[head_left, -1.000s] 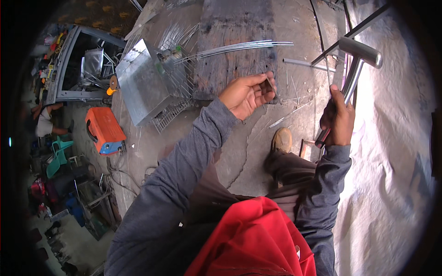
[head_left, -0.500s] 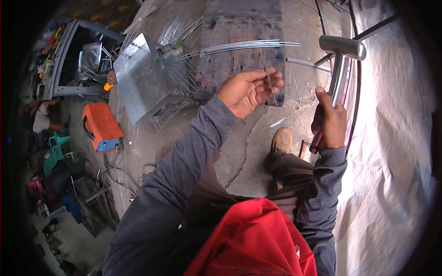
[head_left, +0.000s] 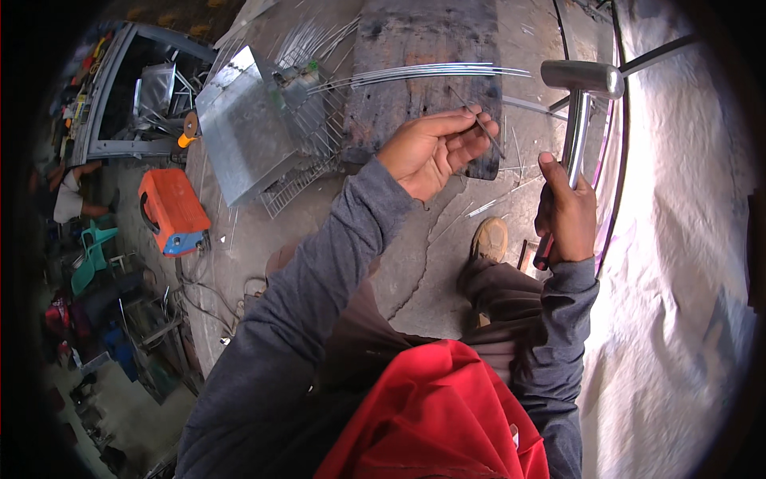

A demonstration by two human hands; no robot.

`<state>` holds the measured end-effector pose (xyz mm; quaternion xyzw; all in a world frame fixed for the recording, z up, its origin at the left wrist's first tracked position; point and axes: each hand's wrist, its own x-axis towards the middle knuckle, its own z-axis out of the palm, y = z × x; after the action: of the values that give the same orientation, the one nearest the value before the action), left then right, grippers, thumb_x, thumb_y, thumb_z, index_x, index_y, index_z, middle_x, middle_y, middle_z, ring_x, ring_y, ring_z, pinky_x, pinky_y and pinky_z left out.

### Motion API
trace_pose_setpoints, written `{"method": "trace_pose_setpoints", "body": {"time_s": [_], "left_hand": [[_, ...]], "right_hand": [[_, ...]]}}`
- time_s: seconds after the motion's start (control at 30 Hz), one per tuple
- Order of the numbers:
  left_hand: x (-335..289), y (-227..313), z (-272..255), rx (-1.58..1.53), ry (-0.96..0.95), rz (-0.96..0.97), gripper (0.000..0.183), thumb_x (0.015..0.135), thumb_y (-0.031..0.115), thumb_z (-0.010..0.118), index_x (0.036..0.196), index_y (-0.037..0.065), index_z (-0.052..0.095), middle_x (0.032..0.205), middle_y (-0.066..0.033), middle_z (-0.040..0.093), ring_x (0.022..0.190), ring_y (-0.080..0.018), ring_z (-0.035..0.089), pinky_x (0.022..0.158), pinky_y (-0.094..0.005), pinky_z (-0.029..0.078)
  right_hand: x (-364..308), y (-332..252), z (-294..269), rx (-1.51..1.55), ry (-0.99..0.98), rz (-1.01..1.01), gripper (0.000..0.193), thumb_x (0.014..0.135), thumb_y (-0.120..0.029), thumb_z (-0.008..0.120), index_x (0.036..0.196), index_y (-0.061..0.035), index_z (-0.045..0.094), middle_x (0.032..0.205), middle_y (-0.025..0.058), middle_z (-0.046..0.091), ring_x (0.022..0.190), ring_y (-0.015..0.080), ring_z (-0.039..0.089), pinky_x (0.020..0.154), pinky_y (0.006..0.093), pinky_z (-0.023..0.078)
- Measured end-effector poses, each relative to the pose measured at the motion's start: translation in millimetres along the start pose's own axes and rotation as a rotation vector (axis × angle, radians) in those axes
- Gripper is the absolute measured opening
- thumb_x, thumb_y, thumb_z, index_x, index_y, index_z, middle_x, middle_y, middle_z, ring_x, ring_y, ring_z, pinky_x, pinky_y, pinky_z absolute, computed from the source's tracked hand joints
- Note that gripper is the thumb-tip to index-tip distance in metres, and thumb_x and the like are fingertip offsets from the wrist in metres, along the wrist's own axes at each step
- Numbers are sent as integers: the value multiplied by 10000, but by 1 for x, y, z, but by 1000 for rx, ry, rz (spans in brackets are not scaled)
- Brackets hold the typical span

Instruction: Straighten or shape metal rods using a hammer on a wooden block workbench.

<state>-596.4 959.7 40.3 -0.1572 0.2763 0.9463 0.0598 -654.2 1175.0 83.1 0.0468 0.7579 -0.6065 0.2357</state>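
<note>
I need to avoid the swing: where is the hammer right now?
In the head view the hammer is upper right, raised upright in the right hand, its steel head just right of the dark metal slab.

A thin, short, straight grey metal wire rod (head_left: 479, 128) is pinched at the fingers (head_left: 467, 136) of the left hand (head_left: 431, 148), slanting from upper left to lower right over the edge of a dark, worn slab. A steel hammer with a shiny cylindrical head and a chromed shaft ending in a red grip (head_left: 576, 120) stands nearly upright in the right hand (head_left: 565, 211), its head raised well above the fist and lying crosswise at the top.
</note>
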Motion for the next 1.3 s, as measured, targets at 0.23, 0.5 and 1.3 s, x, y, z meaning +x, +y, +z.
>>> {"method": "trace_pose_setpoints", "body": {"time_s": [0.23, 0.5, 1.3], "left_hand": [[-2, 2, 1, -46, 7, 26, 274, 1039, 118, 533, 1252, -49, 577, 1064, -85, 684, 949, -138, 710, 845, -203, 621], [-4, -2, 6, -52, 52, 11, 248, 1043, 144, 541, 1213, -31, 590, 1047, -63, 680, 960, -123, 704, 829, -172, 618], [-3, -6, 1, -70, 3, 47, 251, 1042, 167, 561, 1195, -22, 620, 1043, -53, 706, 960, -118, 721, 799, -169, 620]], "right_hand": [[2, 2, -2, -44, 21, 13, 396, 934, -382, 721, 792, -31, 605, 523, -23, 450, 375, 77, 417, 378, 264, 315], [7, 5, -2, -109, 16, 8, 448, 932, -434, 708, 785, -28, 591, 528, -13, 457, 385, 88, 435, 390, 270, 331], [10, 32, 22, -77, -183, 89, 385, 982, -388, 664, 875, -32, 563, 563, -19, 450, 403, 85, 428, 394, 269, 344]]}}
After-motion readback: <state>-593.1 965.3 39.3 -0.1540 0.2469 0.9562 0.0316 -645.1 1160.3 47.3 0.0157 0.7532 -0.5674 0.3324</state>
